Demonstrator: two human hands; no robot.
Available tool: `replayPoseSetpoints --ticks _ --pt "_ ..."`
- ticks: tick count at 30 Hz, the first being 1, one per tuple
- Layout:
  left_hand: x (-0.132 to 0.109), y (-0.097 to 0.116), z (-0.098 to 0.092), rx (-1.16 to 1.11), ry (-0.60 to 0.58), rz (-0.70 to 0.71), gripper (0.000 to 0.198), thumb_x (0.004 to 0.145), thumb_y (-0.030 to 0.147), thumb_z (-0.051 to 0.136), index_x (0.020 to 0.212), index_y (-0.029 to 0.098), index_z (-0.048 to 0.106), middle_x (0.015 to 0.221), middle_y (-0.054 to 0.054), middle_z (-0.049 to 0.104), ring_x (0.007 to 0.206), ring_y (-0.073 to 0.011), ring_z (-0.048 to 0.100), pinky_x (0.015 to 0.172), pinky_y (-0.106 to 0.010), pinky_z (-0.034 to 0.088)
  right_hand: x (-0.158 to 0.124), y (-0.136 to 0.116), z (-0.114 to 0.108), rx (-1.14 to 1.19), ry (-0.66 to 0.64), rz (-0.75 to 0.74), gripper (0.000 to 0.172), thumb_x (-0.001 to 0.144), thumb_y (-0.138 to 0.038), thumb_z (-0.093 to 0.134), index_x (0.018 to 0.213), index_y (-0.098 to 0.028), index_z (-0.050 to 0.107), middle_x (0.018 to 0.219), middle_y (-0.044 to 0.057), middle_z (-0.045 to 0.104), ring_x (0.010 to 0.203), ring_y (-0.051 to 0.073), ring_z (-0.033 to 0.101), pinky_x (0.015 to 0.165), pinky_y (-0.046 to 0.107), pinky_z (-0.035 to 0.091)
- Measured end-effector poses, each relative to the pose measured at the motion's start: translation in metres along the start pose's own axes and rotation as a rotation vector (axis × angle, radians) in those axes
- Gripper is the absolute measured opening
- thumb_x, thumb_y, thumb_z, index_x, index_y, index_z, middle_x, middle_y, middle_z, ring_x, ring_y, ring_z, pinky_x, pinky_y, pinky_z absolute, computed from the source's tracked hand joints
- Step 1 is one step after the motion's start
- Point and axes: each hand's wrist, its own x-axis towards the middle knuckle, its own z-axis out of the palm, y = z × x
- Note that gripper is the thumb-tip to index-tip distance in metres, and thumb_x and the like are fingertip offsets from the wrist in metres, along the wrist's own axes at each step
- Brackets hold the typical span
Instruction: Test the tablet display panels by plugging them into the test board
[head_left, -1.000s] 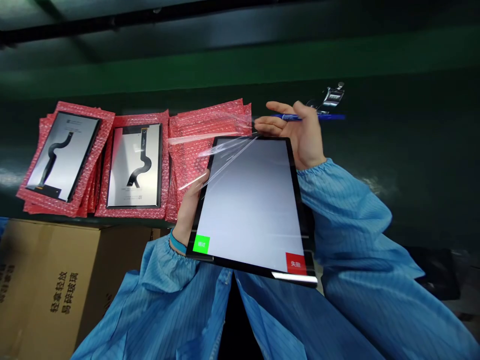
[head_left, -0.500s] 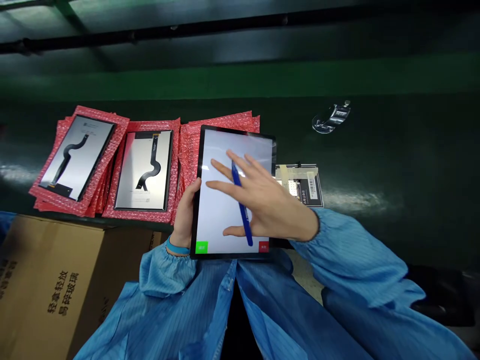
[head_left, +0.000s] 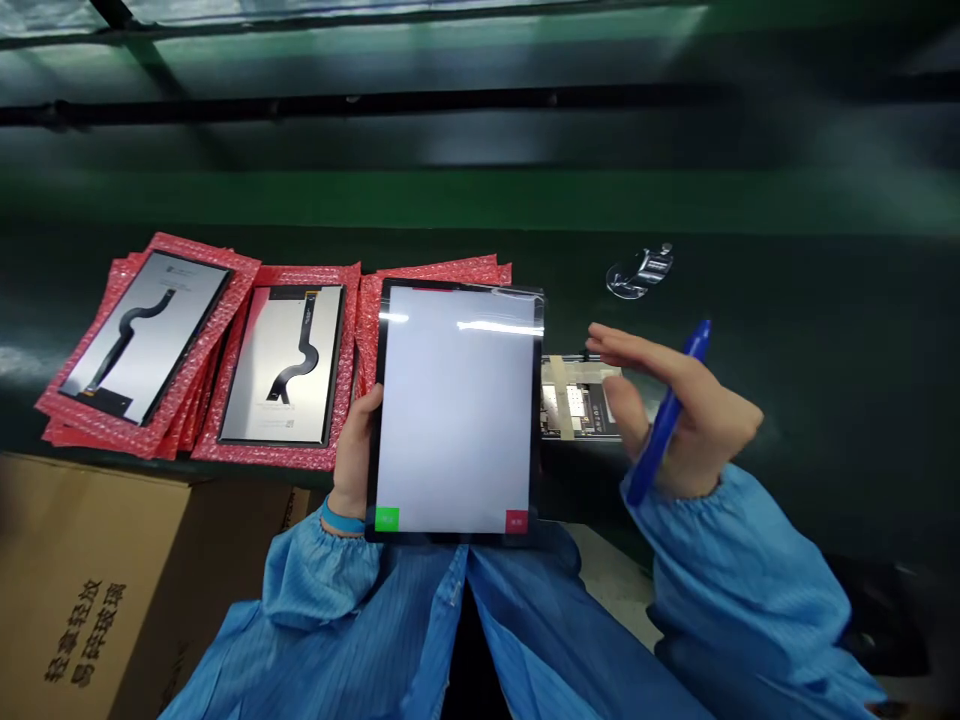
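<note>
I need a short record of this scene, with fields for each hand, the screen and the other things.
Left hand: holds a lit display panel at its lower left edge
Right hand: holds a blue pen, apart from the panel, nearest a taped dark board
Screen: pale grey, green button lower left, red button lower right
Rest: display panels with black flex cables on red bubble-wrap pouches, cardboard box, clear plastic holder

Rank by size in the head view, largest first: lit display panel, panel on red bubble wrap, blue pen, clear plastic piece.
Lit display panel, held nearer the camera; panel on red bubble wrap; blue pen; clear plastic piece. The two panels may truly match: nearness makes it unsure.
</note>
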Motion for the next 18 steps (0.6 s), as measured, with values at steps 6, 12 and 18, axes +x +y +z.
replayPoseSetpoints --ticks 6,12,18 --pt "-0.001 0.012 -0.014 0.003 0.125 0.119 0.018 0.077 0.038 0.07 0.082 0.022 0.076 0.078 -0.002 0.078 0.105 -0.0336 0.072 0.089 -0.039 0.062 -0.029 0.075 -0.002 -0.181 -0.102 0.183 0.015 0.093 -0.03 0.062 0.093 -0.023 0.075 0.082 0.004 0.076 0.069 0.024 0.074 0.069 0.041 0.063" --pt "-0.001 0.022 -0.023 -0.016 0.189 0.243 0.009 0.077 0.035 0.072 0.077 0.027 0.075 0.078 0.0 0.078 0.109 -0.034 0.071 0.089 -0.039 0.063 -0.038 0.089 0.005 -0.26 -0.109 0.217 0.02 0.094 -0.032 0.058 0.09 -0.025 0.076 0.075 0.003 0.074 0.064 0.022 0.07 0.064 0.038 0.061" --pt "0.001 0.025 -0.032 0.073 0.148 0.288 0.015 0.08 0.041 0.071 0.084 0.026 0.076 0.083 0.0 0.078 0.111 -0.0339 0.07 0.089 -0.039 0.063 -0.038 0.096 0.004 -0.355 -0.182 0.155 0.027 0.097 -0.032 0.052 0.094 -0.021 0.077 0.082 0.007 0.076 0.071 0.024 0.072 0.066 0.037 0.059"
